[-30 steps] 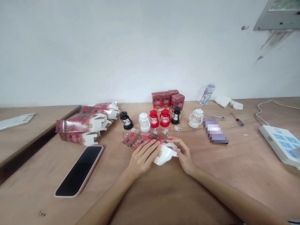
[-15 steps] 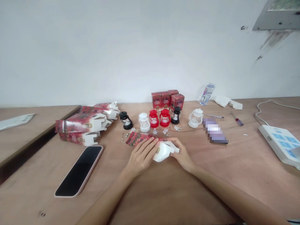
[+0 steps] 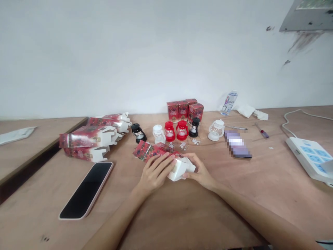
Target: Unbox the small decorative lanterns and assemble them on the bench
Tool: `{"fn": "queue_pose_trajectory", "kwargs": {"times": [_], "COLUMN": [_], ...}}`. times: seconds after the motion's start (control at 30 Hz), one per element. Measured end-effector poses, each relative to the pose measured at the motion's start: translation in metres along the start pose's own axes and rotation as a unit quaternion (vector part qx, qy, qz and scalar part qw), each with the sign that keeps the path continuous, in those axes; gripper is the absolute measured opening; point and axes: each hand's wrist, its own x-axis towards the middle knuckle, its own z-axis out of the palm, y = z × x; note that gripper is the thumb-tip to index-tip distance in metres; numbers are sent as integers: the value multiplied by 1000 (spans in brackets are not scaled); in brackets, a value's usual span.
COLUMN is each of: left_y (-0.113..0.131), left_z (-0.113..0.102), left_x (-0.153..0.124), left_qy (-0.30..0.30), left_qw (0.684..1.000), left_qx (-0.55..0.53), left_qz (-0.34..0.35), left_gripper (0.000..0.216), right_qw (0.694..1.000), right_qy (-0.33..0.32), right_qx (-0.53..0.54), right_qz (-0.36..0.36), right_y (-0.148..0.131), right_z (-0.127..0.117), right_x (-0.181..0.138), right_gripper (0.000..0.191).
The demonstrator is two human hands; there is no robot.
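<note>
A small red printed carton (image 3: 145,152) lies flat on the wooden table (image 3: 234,194), its white inner end (image 3: 180,169) turned toward me. My left hand (image 3: 155,171) rests on the carton with its fingers laid over the red side. My right hand (image 3: 198,171) grips the white flap end from the right, fingers curled against it. Just behind the carton stands a row of little lanterns: a black lantern (image 3: 137,133), a white one (image 3: 158,134), two red ones (image 3: 176,131), another black one (image 3: 194,127) and a clear one (image 3: 216,130).
Flat red cartons (image 3: 88,140) are stacked at the left, with a phone (image 3: 87,189) face up in front of them. Assembled red boxes (image 3: 185,110) stand by the wall. A bottle (image 3: 228,103), a screwdriver (image 3: 262,131) and a white power strip (image 3: 309,159) lie to the right.
Both hands have pressed the carton's white end into a tighter fold. The carton has swung slightly to the left under my left hand.
</note>
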Motion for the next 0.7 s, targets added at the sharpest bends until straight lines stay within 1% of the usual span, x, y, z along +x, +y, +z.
{"fn": "queue_pose_trajectory", "kwargs": {"times": [0.07,0.13,0.23,0.33,0.47,0.6,0.7], "left_y": [0,2,5,6,4,3,4], "left_z": [0,1,3,4,3,2,2], "left_x": [1,1,1,0,1,0,-1], "left_qy": [-2,-9,-18,-25,-22,6,16], "left_qw": [1000,1000,1000,1000,1000,1000,999], "left_qx": [-9,-12,-9,-4,-2,-5,-11], "left_qz": [2,12,23,18,8,14,26], "left_gripper": [33,32,32,32,31,27,23], "right_qw": [1000,999,997,998,999,1000,996], "right_qy": [5,29,53,33,12,-20,-47], "right_qx": [-12,-30,-44,-42,-27,8,80], "right_qz": [-6,-14,-19,-21,-17,-9,9], "right_y": [1,4,7,7,2,0,2], "right_z": [-1,-1,1,2,2,-2,-4], "right_x": [-1,-2,-2,-2,-3,-4,-4], "right_gripper": [46,41,42,49,64,63,69]}}
